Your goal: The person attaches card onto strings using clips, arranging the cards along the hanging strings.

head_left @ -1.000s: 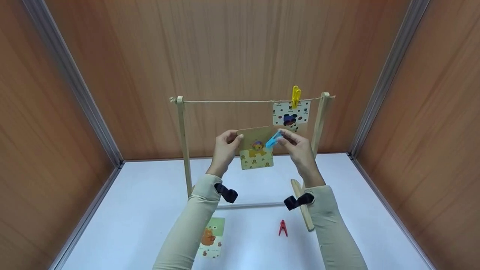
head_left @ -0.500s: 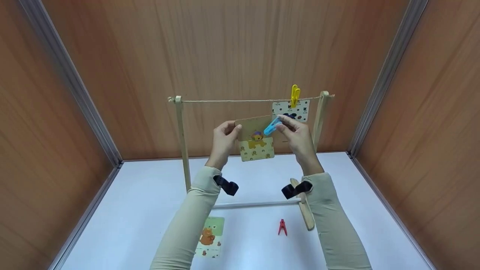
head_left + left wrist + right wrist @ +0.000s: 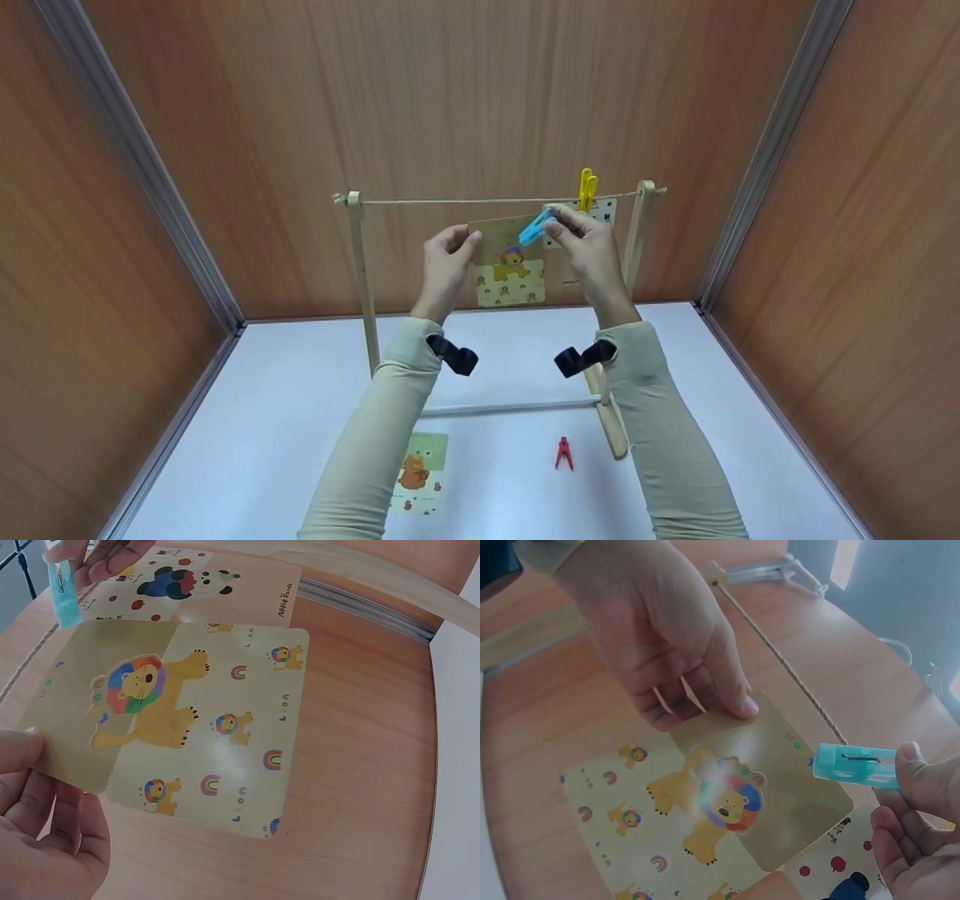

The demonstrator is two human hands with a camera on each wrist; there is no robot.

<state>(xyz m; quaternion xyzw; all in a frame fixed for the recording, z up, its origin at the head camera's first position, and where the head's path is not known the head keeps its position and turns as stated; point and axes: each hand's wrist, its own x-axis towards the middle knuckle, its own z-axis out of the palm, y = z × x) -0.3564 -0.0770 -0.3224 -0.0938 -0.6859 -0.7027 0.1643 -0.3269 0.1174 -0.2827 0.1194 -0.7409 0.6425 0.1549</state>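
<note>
My left hand pinches the left edge of a lion card between thumb and fingers. The card hangs upright just under the rope; its rainbow-maned lion shows large in the left wrist view. A blue clothespin is pinched in my right hand, its jaw end pointing down and left over the card's upper right corner. Behind that hand, a panda card hangs from the rope by a yellow clothespin.
Wooden posts, one at left and one at right, hold the rope. On the white table lie a bear card, partly under my left sleeve, and a red clothespin. A white crossbar joins the stand's base.
Both hands have risen toward the rope, carrying the lion card and the blue clothespin. My right hand now covers much of the panda card.
</note>
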